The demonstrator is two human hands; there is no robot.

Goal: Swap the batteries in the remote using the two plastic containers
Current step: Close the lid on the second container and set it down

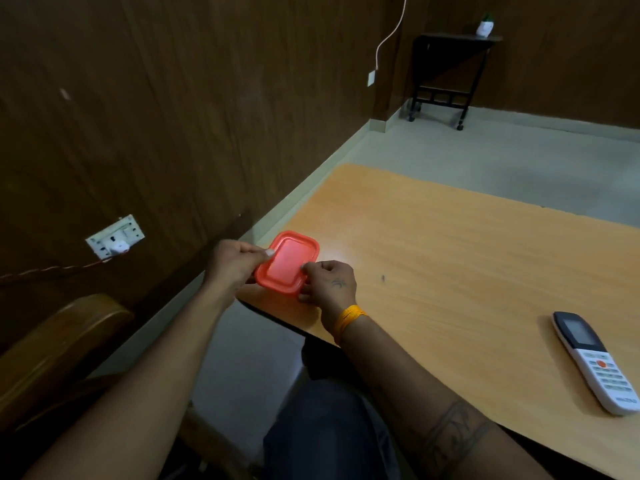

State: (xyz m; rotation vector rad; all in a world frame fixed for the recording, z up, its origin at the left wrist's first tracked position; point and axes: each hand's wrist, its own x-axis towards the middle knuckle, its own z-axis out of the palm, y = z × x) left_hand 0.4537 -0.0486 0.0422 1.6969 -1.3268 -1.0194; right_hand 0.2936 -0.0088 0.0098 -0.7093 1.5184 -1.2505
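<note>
Both hands on one red-lidded plastic container (287, 263) at the near left corner of the orange table (450, 271).

Left hand (235, 263): fingers curled around the container's left end, thumb laid flat on top of the lid near its far-left corner. Fingers underneath hidden, so exact grip below the rim can't be told.

Right hand (329, 284): fingers curled, thumb tip pressing on the lid's right edge, remaining fingers wrapped at the near-right corner. Reads as a pinch on the rim, probably prying or seating the lid. Can't tell which.

Lid looks fully on: no gap visible between lid and base from this angle. Contents not visible, lid is opaque.

White AC remote (597, 362): lying face up on the table, well to the right of the right hand, untouched, nothing near it. Battery cover is on the underside, so its state can't be seen.

Second container: not in frame. No loose batteries visible anywhere on the table.

Progress judgement: early. Remote looks unopened and unhandled, no batteries out. Left to do, as far as this shows: get this lid off, open the remote, pull old cells, drop them in one container, take fresh ones from the other, fit them, close the cover.
</note>
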